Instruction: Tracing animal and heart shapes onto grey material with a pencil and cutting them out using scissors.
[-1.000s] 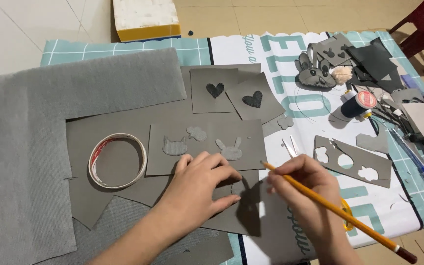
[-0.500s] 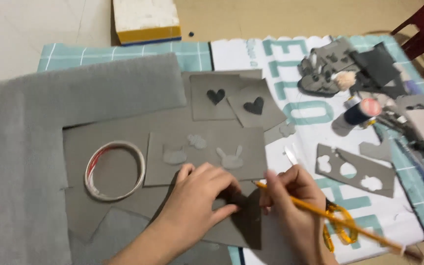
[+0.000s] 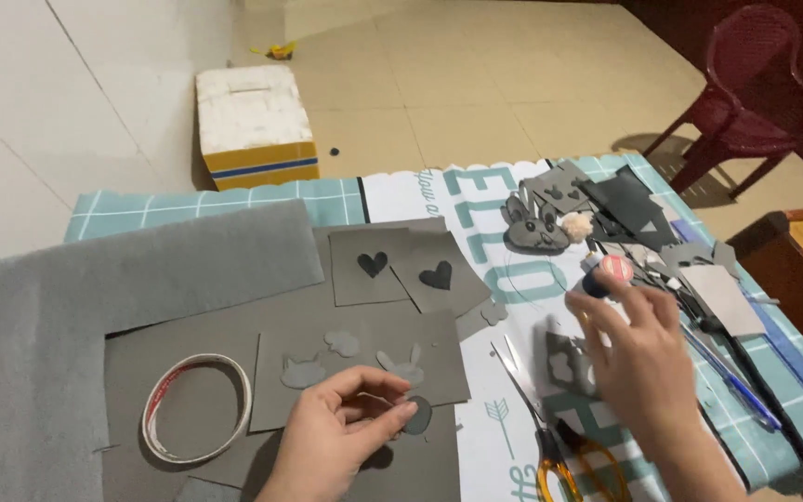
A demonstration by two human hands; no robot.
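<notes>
My left hand (image 3: 341, 437) rests low on a grey paper sheet (image 3: 439, 349) that carries bunny and cloud shapes. Its thumb and forefinger pinch a small dark grey oval cut-out (image 3: 418, 416). My right hand (image 3: 638, 363) hovers blurred over the white printed mat (image 3: 504, 279) with fingers spread and nothing in it. Its fingertips are close to a small dark bottle with a pink cap (image 3: 613, 271). Under the right hand lies a grey stencil strip (image 3: 564, 363). Scissors with yellow handles (image 3: 555, 455) lie just left of that wrist.
A tape roll (image 3: 197, 406) lies on grey paper at the left, beside a large grey felt sheet (image 3: 95, 307). Two sheets with heart holes (image 3: 401, 270), a bunny face (image 3: 533, 228), scraps and a blue pen (image 3: 731, 376) crowd the right. Foam box (image 3: 253, 125) and red chair (image 3: 759, 93) stand on the floor.
My right hand has let go of the yellow pencil and moved up and to the right toward the pink-capped bottle. The view has tilted up to show the floor.
</notes>
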